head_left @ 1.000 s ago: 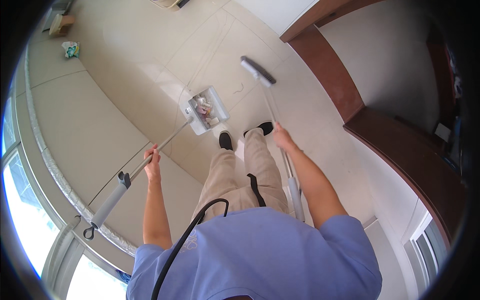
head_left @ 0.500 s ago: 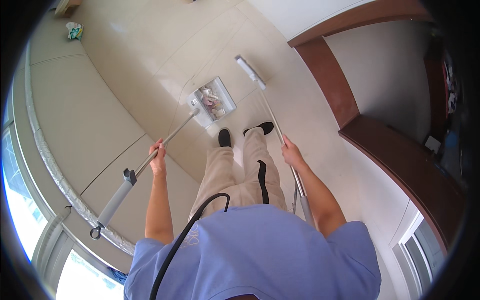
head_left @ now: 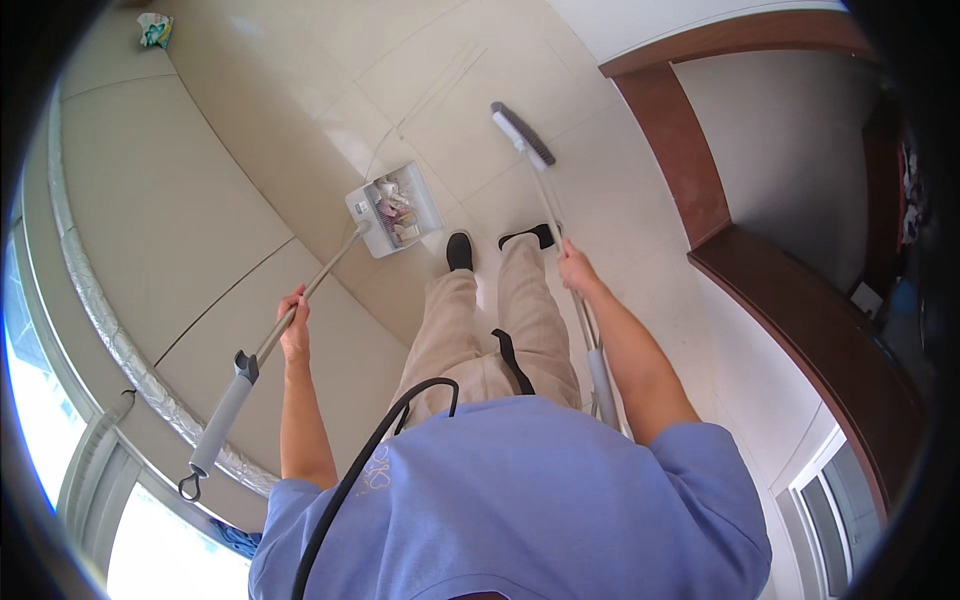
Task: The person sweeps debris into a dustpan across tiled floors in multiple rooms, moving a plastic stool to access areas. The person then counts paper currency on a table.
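My left hand (head_left: 295,315) is closed round the metal pole of a long-handled dustpan (head_left: 428,207), below its grey grip. The grey pan sits on the tiles ahead of my feet, to the left, and holds crumpled scraps of litter (head_left: 396,208), some white, some pinkish. In my right hand (head_left: 577,268) is the pole of a broom (head_left: 522,135), with fingers wrapped round it. Its white head with dark grey bristles is off to the right of the pan, apart from it. Whether the bristles touch the floor I cannot tell. The broom's grey grip lies along my right forearm.
A beige panelled wall (head_left: 150,190) with a foil-wrapped pipe (head_left: 110,312) runs along the left. On the right stands a dark brown wooden ledge (head_left: 790,330). A white and green plastic bag (head_left: 155,30) lies at the far left. My black shoes (head_left: 459,251) are behind the pan.
The dustpan has shifted left and slightly nearer. The broom head has moved a little right and turned, so its dark bristles now show. Both hands keep their hold.
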`<state>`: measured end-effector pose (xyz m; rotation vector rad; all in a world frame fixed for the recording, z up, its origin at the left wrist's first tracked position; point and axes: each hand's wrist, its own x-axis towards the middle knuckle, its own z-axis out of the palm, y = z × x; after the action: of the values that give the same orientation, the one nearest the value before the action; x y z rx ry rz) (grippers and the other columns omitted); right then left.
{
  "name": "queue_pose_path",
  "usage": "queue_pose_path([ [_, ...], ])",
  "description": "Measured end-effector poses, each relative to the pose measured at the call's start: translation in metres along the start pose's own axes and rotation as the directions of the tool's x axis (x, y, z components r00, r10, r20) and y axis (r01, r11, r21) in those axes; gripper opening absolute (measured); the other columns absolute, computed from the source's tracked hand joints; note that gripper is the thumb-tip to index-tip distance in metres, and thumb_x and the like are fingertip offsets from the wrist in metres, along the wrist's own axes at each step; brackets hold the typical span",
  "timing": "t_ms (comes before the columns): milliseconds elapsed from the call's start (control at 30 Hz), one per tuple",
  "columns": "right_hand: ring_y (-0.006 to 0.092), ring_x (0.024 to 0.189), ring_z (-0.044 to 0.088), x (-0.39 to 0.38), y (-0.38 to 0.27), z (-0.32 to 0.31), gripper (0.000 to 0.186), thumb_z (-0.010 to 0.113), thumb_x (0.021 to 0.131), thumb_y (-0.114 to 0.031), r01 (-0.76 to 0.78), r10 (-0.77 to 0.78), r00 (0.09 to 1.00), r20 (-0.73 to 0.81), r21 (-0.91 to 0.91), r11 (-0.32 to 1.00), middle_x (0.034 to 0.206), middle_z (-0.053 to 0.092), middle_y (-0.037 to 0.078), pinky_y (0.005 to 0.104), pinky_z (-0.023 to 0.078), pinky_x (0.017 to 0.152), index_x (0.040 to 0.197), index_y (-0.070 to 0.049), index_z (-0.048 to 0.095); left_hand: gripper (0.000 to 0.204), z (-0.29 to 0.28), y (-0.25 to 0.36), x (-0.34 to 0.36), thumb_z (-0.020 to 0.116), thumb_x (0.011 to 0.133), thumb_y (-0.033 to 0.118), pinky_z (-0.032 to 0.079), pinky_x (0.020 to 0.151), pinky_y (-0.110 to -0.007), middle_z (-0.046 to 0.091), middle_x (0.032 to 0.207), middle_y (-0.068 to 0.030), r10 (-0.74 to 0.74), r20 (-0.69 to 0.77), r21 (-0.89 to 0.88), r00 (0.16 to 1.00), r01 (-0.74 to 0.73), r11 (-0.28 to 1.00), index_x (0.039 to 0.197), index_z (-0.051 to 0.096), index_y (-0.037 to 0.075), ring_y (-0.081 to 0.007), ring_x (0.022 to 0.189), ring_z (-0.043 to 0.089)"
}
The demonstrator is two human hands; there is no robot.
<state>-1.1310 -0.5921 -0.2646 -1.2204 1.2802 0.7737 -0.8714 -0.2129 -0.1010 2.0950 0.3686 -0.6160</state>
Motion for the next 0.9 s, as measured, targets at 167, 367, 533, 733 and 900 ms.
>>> queue_pose_path([
  [167, 0.0126, 0.036, 0.040, -0.044, 0.023, 0.064, 0.047, 0.037, 0.081, -0.012, -0.059, 0.047, 0.977, 0.208, 0.051, 0.997, 0.052, 0.042, 0.003, 0.0274, 0.036, 0.033, 0.126, -0.017, 0.029, 0.007, 0.004, -0.012, 0.002, 0.051, 0.078, 0.010, 0.034, 0.059, -0.019, 0.049, 0.109, -0.0091, 0.012, -0.002, -0.005, 1.000, -0.012, 1.000, 0.081, 0.049, 0.003, -0.0060, 0.064, 0.036],
  [367, 0.0116, 0.040, 0.043, -0.078, 0.001, 0.052, 0.044, 0.038, 0.082, -0.013, -0.055, 0.004, 0.923, 0.386, 0.123, 0.991, 0.057, 0.045, 0.003, 0.0262, 0.035, 0.034, 0.125, -0.018, 0.031, 0.005, 0.012, -0.005, -0.010, 0.050, 0.078, 0.009, 0.034, 0.058, -0.019, 0.049, 0.109, -0.0094, -0.027, -0.084, -0.103, 0.996, 0.018, 0.995, 0.080, 0.048, 0.004, -0.0063, 0.066, 0.038],
  [533, 0.0315, 0.070, 0.056, -0.020, -0.001, 0.011, 0.045, 0.040, 0.081, -0.021, 0.487, -0.495, 0.865, 0.077, -0.365, 0.793, 0.079, 0.057, 0.019, 0.0369, 0.044, 0.063, 0.124, -0.013, 0.031, 0.006, 0.016, -0.016, -0.016, 0.049, 0.080, 0.012, 0.037, 0.062, -0.019, 0.049, 0.110, -0.0077, -0.115, -0.180, -0.191, 0.977, 0.080, 0.978, 0.081, 0.048, 0.006, -0.0063, 0.073, 0.041],
  [733, 0.0368, 0.092, 0.049, 0.029, -0.109, 0.008, 0.049, 0.037, 0.081, -0.022, 0.271, -0.292, 0.955, 0.044, -0.523, 0.808, 0.100, 0.051, 0.024, 0.0407, 0.039, 0.079, 0.126, -0.009, 0.025, 0.009, 0.025, -0.033, -0.018, 0.051, 0.080, 0.015, 0.037, 0.055, -0.021, 0.050, 0.106, -0.0112, -0.104, -0.277, -0.255, 0.955, 0.031, 0.966, 0.080, 0.047, 0.006, -0.0067, 0.062, 0.041],
  [900, 0.0235, 0.065, 0.056, 0.032, -0.074, 0.067, 0.046, 0.041, 0.080, -0.020, 0.400, -0.311, 0.913, 0.262, -0.439, 0.804, 0.084, 0.057, 0.016, 0.0347, 0.045, 0.058, 0.122, -0.006, 0.032, 0.007, 0.035, 0.012, -0.030, 0.050, 0.080, 0.014, 0.039, 0.059, -0.021, 0.053, 0.102, -0.0054, -0.168, -0.280, -0.266, 0.945, 0.091, 0.960, 0.079, 0.047, 0.008, -0.0081, 0.073, 0.044],
])
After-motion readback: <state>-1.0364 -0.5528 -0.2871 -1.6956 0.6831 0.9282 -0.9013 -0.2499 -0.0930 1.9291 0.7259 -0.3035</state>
